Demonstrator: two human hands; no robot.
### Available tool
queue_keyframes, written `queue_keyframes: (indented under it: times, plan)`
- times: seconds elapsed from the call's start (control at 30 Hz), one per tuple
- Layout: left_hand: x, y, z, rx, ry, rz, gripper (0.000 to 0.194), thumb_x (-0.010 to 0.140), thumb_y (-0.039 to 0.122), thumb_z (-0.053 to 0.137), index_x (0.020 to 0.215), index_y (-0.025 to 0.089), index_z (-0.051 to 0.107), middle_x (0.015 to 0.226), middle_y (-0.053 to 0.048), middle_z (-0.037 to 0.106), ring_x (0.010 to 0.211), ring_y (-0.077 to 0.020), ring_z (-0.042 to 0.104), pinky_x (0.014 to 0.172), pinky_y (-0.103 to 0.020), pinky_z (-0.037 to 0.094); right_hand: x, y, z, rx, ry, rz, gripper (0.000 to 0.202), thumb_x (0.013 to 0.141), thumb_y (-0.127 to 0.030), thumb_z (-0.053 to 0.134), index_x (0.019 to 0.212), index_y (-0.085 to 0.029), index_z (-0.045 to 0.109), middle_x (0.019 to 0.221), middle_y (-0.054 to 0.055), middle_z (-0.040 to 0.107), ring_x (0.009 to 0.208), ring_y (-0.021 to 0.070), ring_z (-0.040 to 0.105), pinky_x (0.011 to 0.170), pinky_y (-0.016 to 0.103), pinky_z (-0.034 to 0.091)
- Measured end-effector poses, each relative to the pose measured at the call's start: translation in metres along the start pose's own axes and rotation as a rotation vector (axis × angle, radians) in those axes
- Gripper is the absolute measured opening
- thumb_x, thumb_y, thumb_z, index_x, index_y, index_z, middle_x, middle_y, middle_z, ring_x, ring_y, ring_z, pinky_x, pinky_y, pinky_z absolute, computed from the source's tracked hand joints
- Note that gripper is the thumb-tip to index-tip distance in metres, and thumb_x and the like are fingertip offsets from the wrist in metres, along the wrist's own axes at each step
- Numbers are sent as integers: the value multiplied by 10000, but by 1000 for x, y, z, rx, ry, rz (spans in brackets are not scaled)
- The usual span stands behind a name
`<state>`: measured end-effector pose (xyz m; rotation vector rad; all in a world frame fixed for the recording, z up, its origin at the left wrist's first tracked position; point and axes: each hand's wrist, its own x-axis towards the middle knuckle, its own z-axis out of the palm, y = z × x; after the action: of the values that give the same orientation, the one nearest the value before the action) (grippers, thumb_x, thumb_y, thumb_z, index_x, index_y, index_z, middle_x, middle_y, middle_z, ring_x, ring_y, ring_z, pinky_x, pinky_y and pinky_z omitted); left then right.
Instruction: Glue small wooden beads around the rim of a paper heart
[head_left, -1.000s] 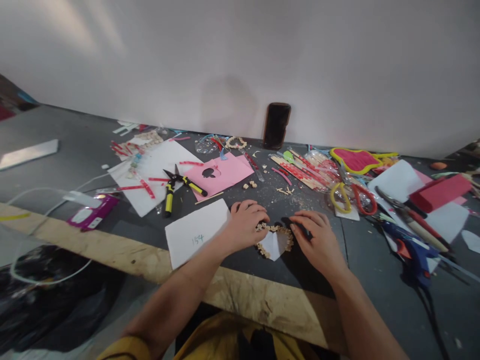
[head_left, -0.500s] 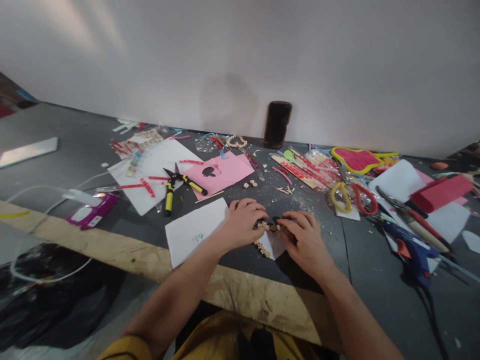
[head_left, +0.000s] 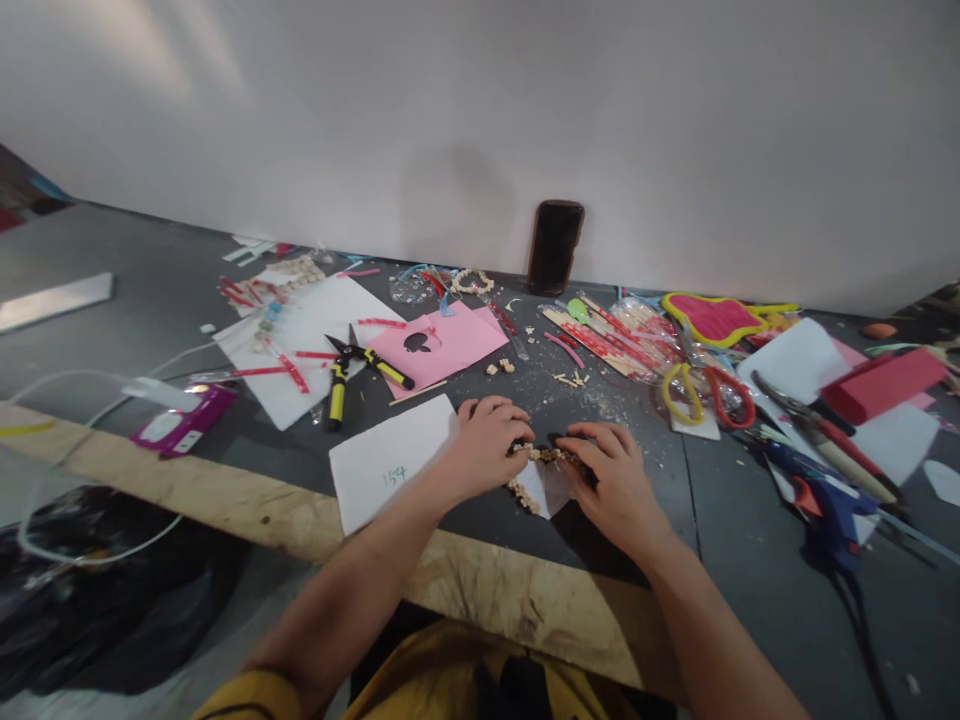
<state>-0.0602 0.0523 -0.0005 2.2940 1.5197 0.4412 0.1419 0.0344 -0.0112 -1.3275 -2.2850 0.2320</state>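
Observation:
A string of small tan wooden beads (head_left: 523, 495) curves over a small piece of white paper (head_left: 551, 488) near the table's front edge. My left hand (head_left: 487, 445) is closed on the left part of the string, fingers curled over it. At the string's right end, my right hand (head_left: 609, 480) is also closed, thumb and fingers bent around it. The ends of the string are hidden under my fingers. Beneath my left forearm lies a white sheet (head_left: 390, 465) marked 154 in green.
Pliers (head_left: 346, 375) and pink card (head_left: 450, 345) lie left of centre. A phone (head_left: 555, 247) leans on the wall. Scissors (head_left: 705, 390), wooden sticks (head_left: 592, 340) and a blue glue gun (head_left: 821, 500) lie to the right. Another bead loop (head_left: 472, 282) sits at the back.
Almost nothing differs. Both hands stay on the bead string in the same place, and the view has shifted very slightly.

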Motion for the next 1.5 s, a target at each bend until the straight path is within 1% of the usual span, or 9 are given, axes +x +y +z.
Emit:
queue_keyframes:
  times: [0.37, 0.53, 0.63, 0.73, 0.83, 1.17, 1.3, 1.37, 1.5]
  plan:
    - [0, 0, 1, 3, 22, -14, 156, 788, 283, 523, 811, 284, 677, 1116, 37, 645, 1157, -233, 446, 969, -460, 248, 0, 0, -2, 7, -22, 6, 224, 862, -281, 521, 1032, -216, 652, 1089, 92, 614, 1057, 259, 477, 886, 462, 404]
    - [-1, 1, 1, 10, 25, 3, 177, 779, 307, 540, 904, 291, 664, 1143, 23, 635, 1165, -231, 439, 975, -461, 241, 0, 2, -4, 23, 1, 16, 225, 850, -252, 519, 1034, -234, 648, 1085, 91, 616, 1051, 258, 487, 876, 467, 411]
    - [-2, 2, 2, 18, 17, 44, 212, 752, 341, 575, 944, 296, 652, 1173, 11, 617, 1181, -243, 422, 970, -468, 242, 1, 2, -6, 28, 14, 17, 218, 853, -255, 513, 1018, -216, 650, 1071, 98, 617, 1041, 258, 485, 873, 467, 415]
    - [-3, 2, 4, 25, -1, 70, 199, 745, 328, 588, 929, 288, 653, 1181, 9, 606, 1189, -244, 412, 969, -465, 244, 1, 2, -6, 27, 17, 12, 214, 853, -251, 517, 1014, -200, 648, 1068, 100, 615, 1037, 254, 478, 881, 458, 414]
    - [-2, 3, 5, 29, -1, 74, 175, 765, 311, 573, 916, 284, 656, 1182, 7, 603, 1189, -245, 410, 974, -465, 240, 1, 2, -5, 21, 11, 12, 212, 852, -246, 522, 1020, -209, 645, 1075, 91, 612, 1045, 250, 476, 887, 448, 411]
    - [-2, 3, 5, 20, -9, 54, 157, 798, 308, 554, 905, 284, 666, 1179, 15, 599, 1195, -242, 400, 990, -464, 216, 0, 3, -5, 18, 5, 19, 221, 853, -252, 518, 1028, -220, 648, 1079, 92, 613, 1048, 249, 487, 870, 443, 416]
    - [-2, 3, 5, 22, 1, 58, 159, 808, 323, 545, 910, 287, 661, 1172, 11, 601, 1187, -236, 405, 985, -463, 221, 0, 3, -4, 26, -7, 17, 233, 846, -243, 516, 1036, -238, 652, 1083, 89, 613, 1049, 256, 487, 870, 461, 415]
    - [-2, 3, 5, 23, 2, 60, 162, 807, 330, 549, 920, 288, 658, 1175, 8, 601, 1189, -238, 402, 989, -463, 219, 0, 3, -4, 40, -9, 14, 253, 845, -218, 500, 1043, -247, 654, 1086, 88, 612, 1051, 257, 487, 875, 471, 413]
    - [-2, 2, 5, 25, -4, 60, 170, 803, 345, 554, 929, 291, 654, 1183, 7, 597, 1194, -246, 396, 996, -470, 213, 0, 5, -4, 51, 4, 24, 330, 837, -120, 435, 1056, -239, 652, 1094, 89, 608, 1055, 252, 481, 881, 471, 412]
